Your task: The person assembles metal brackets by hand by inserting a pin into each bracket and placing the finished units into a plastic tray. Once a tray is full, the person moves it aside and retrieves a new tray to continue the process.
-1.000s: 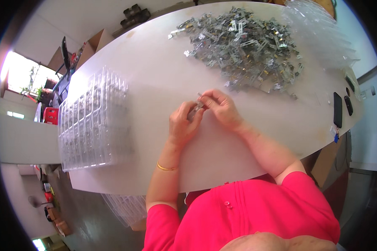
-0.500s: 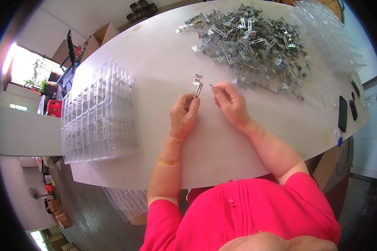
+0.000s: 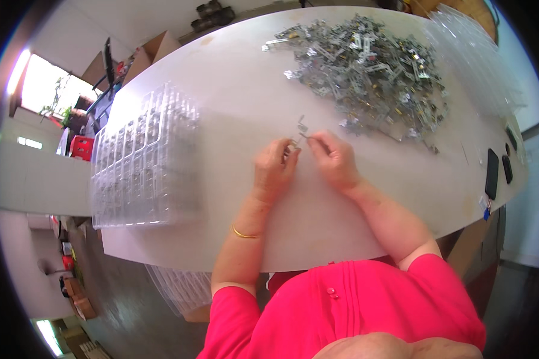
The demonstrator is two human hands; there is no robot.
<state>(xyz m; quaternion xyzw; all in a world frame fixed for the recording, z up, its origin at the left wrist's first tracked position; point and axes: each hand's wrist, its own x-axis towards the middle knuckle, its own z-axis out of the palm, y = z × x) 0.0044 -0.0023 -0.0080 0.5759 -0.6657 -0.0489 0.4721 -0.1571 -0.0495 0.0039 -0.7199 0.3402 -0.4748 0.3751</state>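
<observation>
My left hand (image 3: 274, 169) is closed on a small silvery metal bracket (image 3: 302, 127), whose bent end sticks up past the fingertips. Pinched in my right hand (image 3: 336, 161) is a small thin piece (image 3: 305, 136), its tip at the bracket; whether they touch I cannot tell. The two hands are close together over the middle of the white table (image 3: 239, 179). Beyond them, toward the far right, lies a big heap of similar metal brackets (image 3: 371, 72), some with brass-coloured bits. My fingers hide the lower part of the bracket.
A stack of clear compartment trays (image 3: 144, 161) holding metal parts stands at the left. More clear plastic trays (image 3: 473, 66) lean at the far right. Near the right edge lie a black phone (image 3: 491, 173) and small dark items. Under the table's front edge are further clear trays (image 3: 176, 287).
My left hand has turned and moved slightly right, tilting the bracket. My right hand has brought the thin piece from beside the bracket up to it. The view has shifted a little.
</observation>
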